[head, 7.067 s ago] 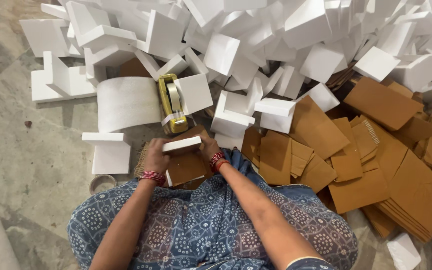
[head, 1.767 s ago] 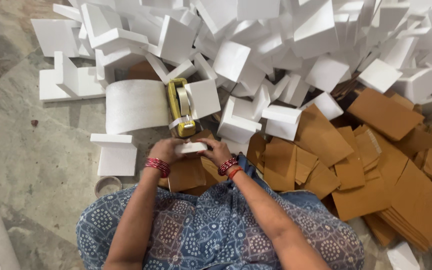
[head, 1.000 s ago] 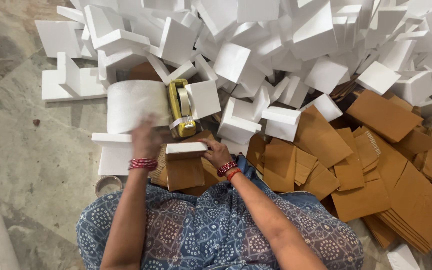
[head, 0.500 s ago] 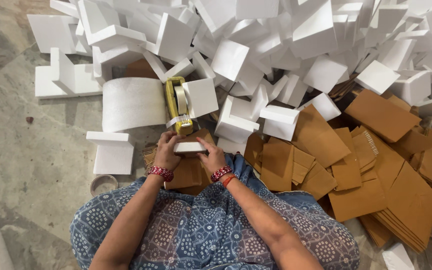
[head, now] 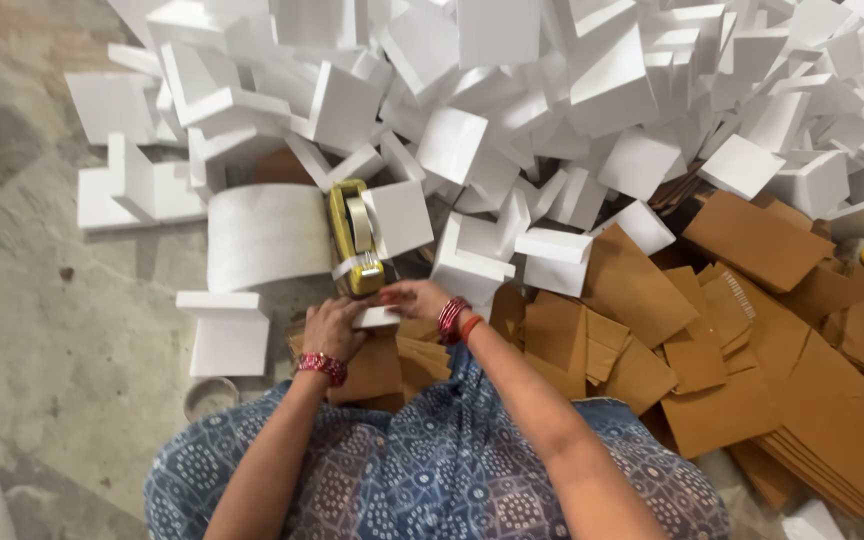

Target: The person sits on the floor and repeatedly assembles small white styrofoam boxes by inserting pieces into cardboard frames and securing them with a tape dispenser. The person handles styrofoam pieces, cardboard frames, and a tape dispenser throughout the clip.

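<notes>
My left hand [head: 333, 327] and my right hand [head: 414, 297] both hold a small white foam block [head: 379, 317] over a stack of brown cardboard pieces [head: 382, 362] in front of my lap. The block sits just below a yellow tape dispenser [head: 356, 238], and my right fingertips touch its front end where a strip of tape hangs. Red bangles ring both wrists. My fingers hide most of the block.
A large heap of white foam blocks [head: 552, 110] fills the back. A white roll [head: 267, 236] lies left of the dispenser. Brown cardboard sheets [head: 752, 330] spread to the right. A white foam corner piece [head: 224, 330] and a small tape ring [head: 209, 396] lie on the stone floor at left.
A second ago my left hand was reaching up toward the white roll; it has come back down onto the foam block. My right hand has moved up to the dispenser's front.
</notes>
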